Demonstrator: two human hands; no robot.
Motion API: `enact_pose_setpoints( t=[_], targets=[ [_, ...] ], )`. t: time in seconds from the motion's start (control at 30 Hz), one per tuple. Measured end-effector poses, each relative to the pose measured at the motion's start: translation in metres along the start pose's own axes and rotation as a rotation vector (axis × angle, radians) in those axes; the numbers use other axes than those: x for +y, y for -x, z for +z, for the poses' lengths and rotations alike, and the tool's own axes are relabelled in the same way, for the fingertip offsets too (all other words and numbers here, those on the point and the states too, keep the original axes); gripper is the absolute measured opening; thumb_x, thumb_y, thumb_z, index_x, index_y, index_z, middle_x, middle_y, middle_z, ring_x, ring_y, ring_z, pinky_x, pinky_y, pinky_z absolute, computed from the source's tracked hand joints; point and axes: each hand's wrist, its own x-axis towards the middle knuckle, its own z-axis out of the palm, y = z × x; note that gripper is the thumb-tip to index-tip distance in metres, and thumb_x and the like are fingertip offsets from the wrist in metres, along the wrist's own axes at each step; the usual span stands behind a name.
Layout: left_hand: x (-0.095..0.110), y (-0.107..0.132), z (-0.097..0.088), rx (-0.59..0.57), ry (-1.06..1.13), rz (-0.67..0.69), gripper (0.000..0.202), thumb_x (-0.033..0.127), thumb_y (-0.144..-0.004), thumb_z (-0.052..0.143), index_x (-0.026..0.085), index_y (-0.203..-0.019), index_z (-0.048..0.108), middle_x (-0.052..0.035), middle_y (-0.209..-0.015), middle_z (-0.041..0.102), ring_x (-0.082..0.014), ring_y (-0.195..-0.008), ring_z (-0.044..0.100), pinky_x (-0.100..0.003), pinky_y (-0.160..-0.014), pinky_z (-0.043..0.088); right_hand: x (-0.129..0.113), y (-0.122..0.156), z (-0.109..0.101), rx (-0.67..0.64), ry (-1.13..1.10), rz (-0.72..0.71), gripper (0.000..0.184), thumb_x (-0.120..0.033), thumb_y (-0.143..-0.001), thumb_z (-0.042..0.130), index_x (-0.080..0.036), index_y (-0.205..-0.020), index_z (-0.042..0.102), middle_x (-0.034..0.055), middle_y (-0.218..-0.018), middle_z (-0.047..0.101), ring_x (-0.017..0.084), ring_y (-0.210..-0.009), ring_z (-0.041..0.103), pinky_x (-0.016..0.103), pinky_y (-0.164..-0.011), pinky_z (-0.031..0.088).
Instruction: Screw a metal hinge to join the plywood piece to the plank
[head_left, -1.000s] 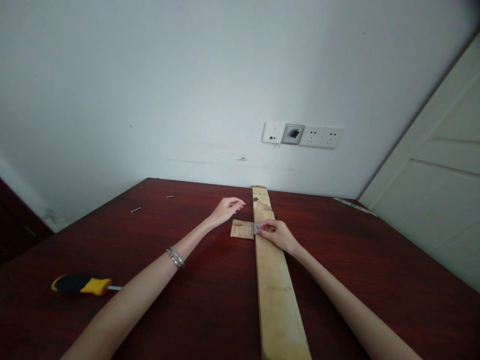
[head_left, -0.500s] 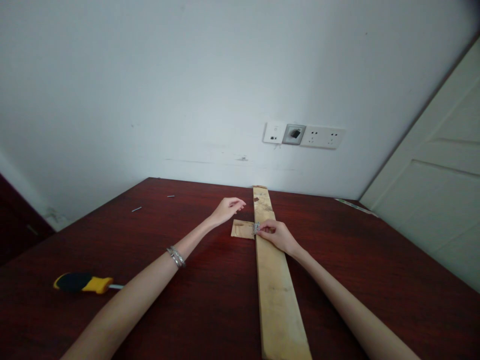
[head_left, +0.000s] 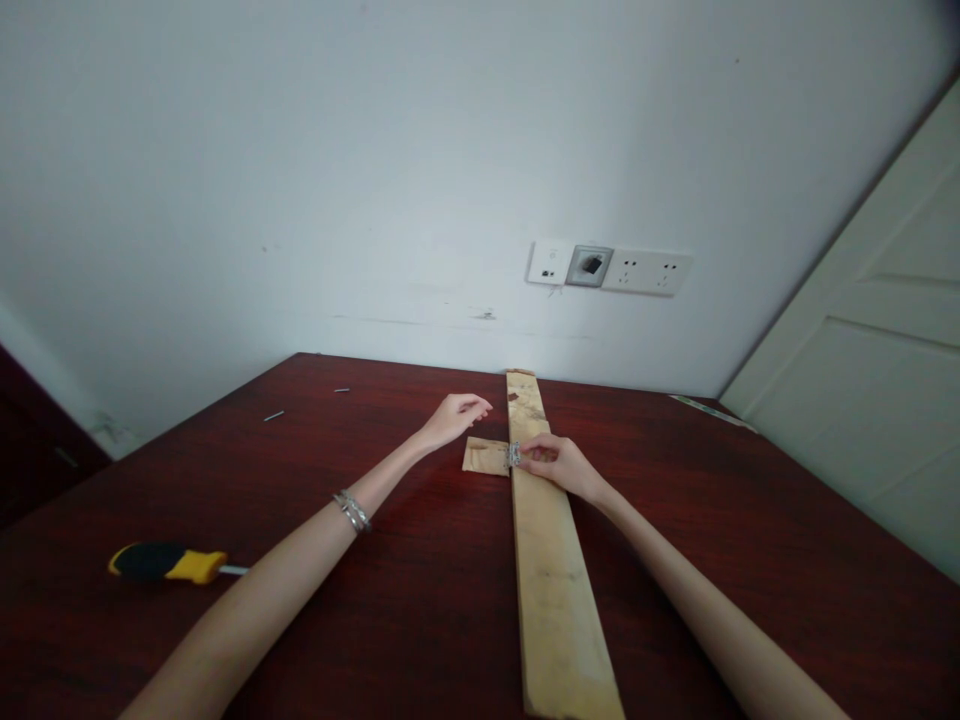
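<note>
A long pale wooden plank (head_left: 551, 580) lies lengthwise on the dark red table (head_left: 375, 620). A small wooden piece (head_left: 484, 456) sits against its left edge, joined by a small metal hinge (head_left: 514, 455). My right hand (head_left: 559, 462) rests on the plank with its fingertips pinched at the hinge. My left hand (head_left: 457, 415) hovers just behind the small piece with its fingers curled, and I cannot make out anything in it. A silver bracelet (head_left: 351, 511) is on my left wrist.
A yellow and black screwdriver (head_left: 169, 563) lies at the near left of the table. Two small screws (head_left: 274, 415) lie at the far left. A white wall with sockets (head_left: 607, 269) stands behind, and a white door (head_left: 862, 380) is at the right.
My right hand has shifted slightly at the hinge, its fingers drawn a little closer to it. The left hand and the plank have stayed put.
</note>
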Motion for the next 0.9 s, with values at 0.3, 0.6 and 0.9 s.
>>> enact_pose_setpoints(
  t=[0.3,0.6,0.9],
  targets=[
    [0.002,-0.002,-0.003,-0.008,-0.011,0.028,0.025,0.031,-0.083,0.055,0.012,-0.092,0.069,-0.0091,-0.092,0.071,-0.0171,-0.084,0.064,-0.024,-0.064,0.049,0.002,0.001,-0.004,0.116,-0.332,0.19,0.028,-0.036,-0.063,0.068,-0.015,-0.082,0.072,-0.001,-0.06,0.061,0.009,-0.046,0.043,0.024,-0.046,0.033],
    [0.019,-0.002,-0.057,0.114,-0.128,0.068,0.025,0.028,-0.078,0.059,0.014,-0.096,0.069,-0.0089,-0.094,0.071,-0.0182,-0.085,0.064,-0.027,-0.069,0.05,0.013,0.006,0.001,0.261,-0.476,0.16,0.025,-0.037,-0.063,0.069,-0.014,-0.073,0.071,0.0011,-0.06,0.059,0.01,-0.045,0.044,0.025,-0.046,0.032],
    [-0.038,0.018,-0.226,0.344,-0.587,-0.296,0.026,0.025,-0.069,0.059,0.013,-0.091,0.067,-0.0088,-0.095,0.069,-0.0206,-0.094,0.061,-0.029,-0.083,0.045,0.018,0.009,0.0,0.22,-0.445,0.158,0.026,-0.039,-0.066,0.068,-0.014,-0.072,0.071,0.0029,-0.061,0.06,0.011,-0.046,0.043,0.026,-0.044,0.03]
  ],
)
